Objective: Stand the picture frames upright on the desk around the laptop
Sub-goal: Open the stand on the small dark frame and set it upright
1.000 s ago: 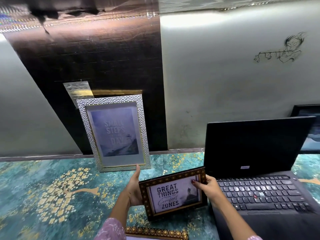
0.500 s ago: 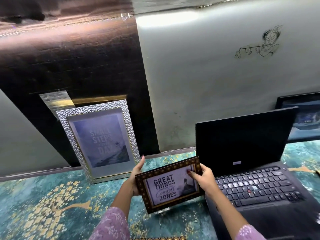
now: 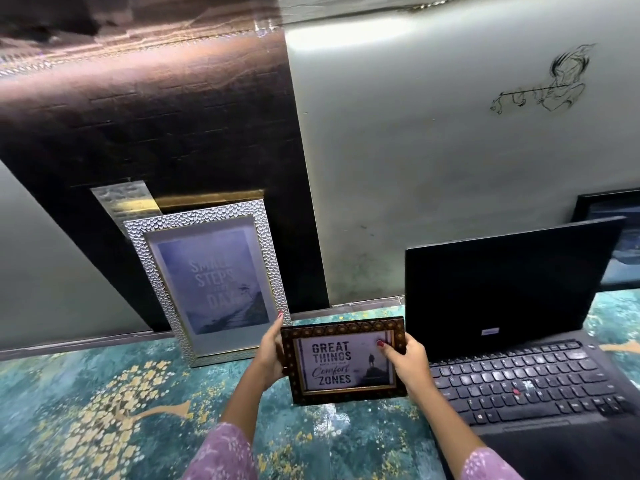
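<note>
A small dark patterned frame [image 3: 341, 365] reading "Great things... comfort zones" stands nearly upright on the teal desk [image 3: 104, 410], just left of the open black laptop [image 3: 512, 323]. My left hand [image 3: 270, 355] grips its left edge and my right hand [image 3: 405, 358] grips its right side, thumb on the glass. A tall silver hammered frame [image 3: 207, 282] with a "Small steps" print leans against the dark wall panel behind and to the left. A black frame [image 3: 620, 244] stands behind the laptop at far right, partly hidden by the screen.
The desk top carries a teal and gold tree pattern. A dark brown panel [image 3: 173, 133] and a grey wall [image 3: 415, 168] with a line sketch close off the back of the desk.
The small frame has moved away from me toward the wall and turned more level and upright. Both hands stay on it. The camera has shifted, and the frame at the bottom edge left view.
</note>
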A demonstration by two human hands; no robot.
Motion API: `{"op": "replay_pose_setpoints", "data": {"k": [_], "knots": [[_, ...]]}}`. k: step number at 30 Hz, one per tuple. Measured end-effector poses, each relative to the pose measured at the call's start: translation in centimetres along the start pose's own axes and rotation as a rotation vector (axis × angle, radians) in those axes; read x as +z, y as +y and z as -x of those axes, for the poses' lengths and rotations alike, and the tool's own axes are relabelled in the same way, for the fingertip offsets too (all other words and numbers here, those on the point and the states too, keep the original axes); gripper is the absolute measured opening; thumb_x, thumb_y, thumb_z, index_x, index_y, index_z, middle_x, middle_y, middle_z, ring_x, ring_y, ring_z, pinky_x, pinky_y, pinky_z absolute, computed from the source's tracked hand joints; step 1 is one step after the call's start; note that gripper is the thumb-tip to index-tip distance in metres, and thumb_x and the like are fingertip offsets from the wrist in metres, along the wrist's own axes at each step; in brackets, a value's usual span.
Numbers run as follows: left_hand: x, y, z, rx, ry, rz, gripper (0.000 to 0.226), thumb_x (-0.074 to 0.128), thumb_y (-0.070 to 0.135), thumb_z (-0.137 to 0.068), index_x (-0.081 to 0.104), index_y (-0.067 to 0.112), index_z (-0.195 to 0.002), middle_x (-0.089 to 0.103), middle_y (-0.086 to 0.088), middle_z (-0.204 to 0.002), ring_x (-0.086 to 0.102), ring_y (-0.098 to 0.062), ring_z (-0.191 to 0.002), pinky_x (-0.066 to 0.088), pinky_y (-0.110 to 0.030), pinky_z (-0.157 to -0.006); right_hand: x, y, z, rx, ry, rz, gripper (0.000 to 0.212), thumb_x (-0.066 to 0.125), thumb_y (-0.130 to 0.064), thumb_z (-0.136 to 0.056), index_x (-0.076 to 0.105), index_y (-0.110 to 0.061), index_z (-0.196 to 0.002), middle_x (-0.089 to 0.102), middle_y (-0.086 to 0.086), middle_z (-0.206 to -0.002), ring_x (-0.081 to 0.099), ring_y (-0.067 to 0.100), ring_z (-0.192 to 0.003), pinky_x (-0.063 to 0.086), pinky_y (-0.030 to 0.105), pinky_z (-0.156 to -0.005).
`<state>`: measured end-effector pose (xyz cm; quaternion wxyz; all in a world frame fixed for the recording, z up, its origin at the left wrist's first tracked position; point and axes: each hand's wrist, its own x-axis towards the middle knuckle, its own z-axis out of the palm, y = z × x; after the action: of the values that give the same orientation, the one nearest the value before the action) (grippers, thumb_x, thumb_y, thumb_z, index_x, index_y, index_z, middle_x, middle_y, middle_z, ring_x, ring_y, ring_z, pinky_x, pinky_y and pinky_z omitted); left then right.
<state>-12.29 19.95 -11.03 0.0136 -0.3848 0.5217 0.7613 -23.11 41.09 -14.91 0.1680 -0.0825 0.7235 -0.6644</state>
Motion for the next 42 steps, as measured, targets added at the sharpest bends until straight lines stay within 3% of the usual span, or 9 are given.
{"op": "replay_pose_setpoints", "data": {"k": [8,16,20,26,29,32,35,38,42], "knots": [[0.6,-4.5,1.4,0.306,0.255,-0.203,0.043,0.038,0.039,-0.093,0.064,0.008,-0.081,0.065,-0.006,-0.072,0.06,-0.022,-0.07,0.048,-0.029,-0.066,-0.1,-0.3,0.4,0.01,-0.075,0.179,0.021,0.064,-0.01,-0.08,0.058,0.001,-0.098,0.061,0.009,-0.09,0.059,0.022,-0.087,0.045,0.028,-0.072],[1.4,-4.4,2.5,0.275,0.255,-0.226,0.041,0.035,0.036,-0.096,0.06,0.005,-0.096,0.064,-0.005,-0.08,0.058,-0.013,-0.07,0.048,-0.012,-0.05,-0.3,-0.6,1.3,0.024,-0.092,0.17,0.013,0.063,-0.012,-0.081,0.055,-0.01,-0.091,0.062,0.008,-0.091,0.06,0.024,-0.089,0.046,0.029,-0.074],[1.6,-4.5,2.8,0.274,0.274,-0.228,0.046,0.034,0.04,-0.095,0.056,0.005,-0.116,0.064,-0.007,-0.098,0.059,-0.015,-0.083,0.045,-0.022,-0.063,-0.4,-0.9,1.7,0.017,-0.127,0.191,0.02,0.058,-0.01,-0.084,0.054,-0.006,-0.104,0.059,0.008,-0.096,0.056,0.022,-0.094,0.043,0.028,-0.077],[2.0,-4.7,2.9,0.316,0.284,-0.205,0.03,0.033,0.035,-0.097,0.047,0.016,-0.115,0.058,0.003,-0.09,0.052,-0.002,-0.076,0.039,-0.018,-0.059,-0.6,-0.5,2.0,0.042,-0.136,0.261,0.032,0.056,-0.014,-0.086,0.048,-0.005,-0.115,0.059,0.008,-0.105,0.056,0.026,-0.107,0.045,0.03,-0.082],[1.9,-5.3,3.2,0.343,0.323,-0.203,0.03,0.036,0.029,-0.097,0.043,0.01,-0.118,0.056,-0.005,-0.102,0.053,-0.008,-0.081,0.039,-0.019,-0.061,-0.9,-0.3,3.3,-0.063,-0.038,0.343,0.056,0.06,-0.021,-0.083,0.033,-0.015,-0.131,0.046,0.005,-0.129,0.043,0.021,-0.123,0.044,0.042,-0.099],[1.3,-6.1,4.0,0.385,0.464,-0.135,0.032,0.043,0.016,-0.095,0.04,0.005,-0.124,0.05,-0.015,-0.114,0.052,-0.014,-0.085,0.04,-0.023,-0.069,-0.9,-0.9,5.1,-0.301,0.11,0.444,0.068,0.06,-0.013,-0.081,0.023,-0.013,-0.138,0.034,0.009,-0.139,0.036,0.019,-0.126,0.037,0.036,-0.104],[0.7,-7.6,5.0,0.387,0.56,-0.131,0.034,0.049,0.008,-0.092,0.041,0.004,-0.125,0.05,-0.018,-0.126,0.051,-0.029,-0.11,0.04,-0.036,-0.088,-0.8,-1.2,6.7,-0.38,0.227,0.502,0.07,0.057,-0.006,-0.081,0.019,-0.012,-0.14,0.028,0.017,-0.143,0.033,0.024,-0.13,0.031,0.032,-0.103],[0.5,-8.8,6.3,0.392,0.544,-0.215,0.034,0.052,0.005,-0.089,0.044,0.006,-0.122,0.051,-0.016,-0.128,0.047,-0.03,-0.121,0.039,-0.037,-0.095,-0.6,-1.2,8.2,-0.385,0.218,0.512,0.065,0.057,-0.004,-0.079,0.027,-0.012,-0.136,0.029,0.018,-0.14,0.036,0.028,-0.127,0.037,0.036,-0.102],[0.2,-9.9,8.6,0.426,0.539,-0.347,0.023,0.053,0.007,-0.089,0.052,0.008,-0.112,0.054,-0.009,-0.118,0.049,-0.02,-0.111,0.039,-0.031,-0.087,-0.5,-1.8,10.5,-0.529,0.108,0.668,0.049,0.059,-0.005,-0.077,0.045,-0.014,-0.122,0.038,0.019,-0.134,0.048,0.031,-0.117,0.054,0.044,-0.086]]}}
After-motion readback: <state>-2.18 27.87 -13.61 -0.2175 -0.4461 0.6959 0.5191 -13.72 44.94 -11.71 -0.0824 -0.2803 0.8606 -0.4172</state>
